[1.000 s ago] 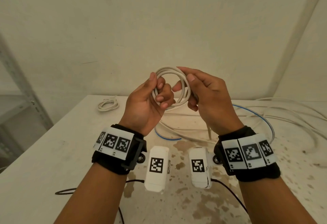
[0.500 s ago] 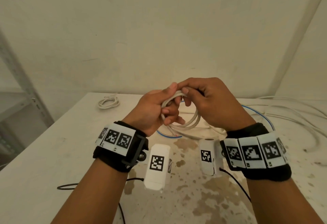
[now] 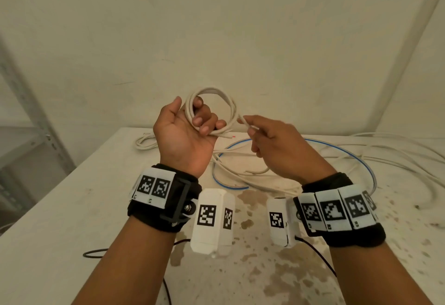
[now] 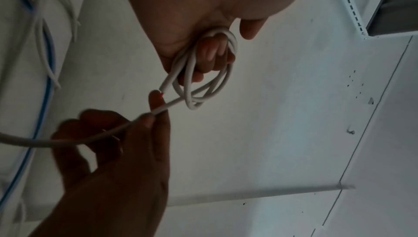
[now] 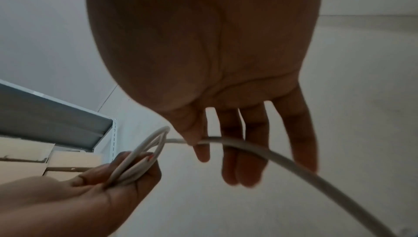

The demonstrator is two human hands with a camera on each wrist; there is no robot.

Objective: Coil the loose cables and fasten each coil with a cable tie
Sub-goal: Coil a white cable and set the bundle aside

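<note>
A white cable coil [image 3: 212, 109] is gripped by the left hand [image 3: 185, 133]. The tail [image 3: 245, 124], at 3 o'clock, is pinched by the right hand [image 3: 277, 145]; even loops are advised

Head view: even, soft, dim-warm light — no glare; faint shadows on the counter [image 3: 60, 220].
Edges: wide-angle bowing, shelf upright [image 3: 29, 117] slanted.
Left wrist view: right hand [image 4: 108, 151] dark, underexposed — backlit by the pale wall.
Right wrist view: palm close, soft-focus; cable [image 5: 294, 165] motion-blurred.
</note>
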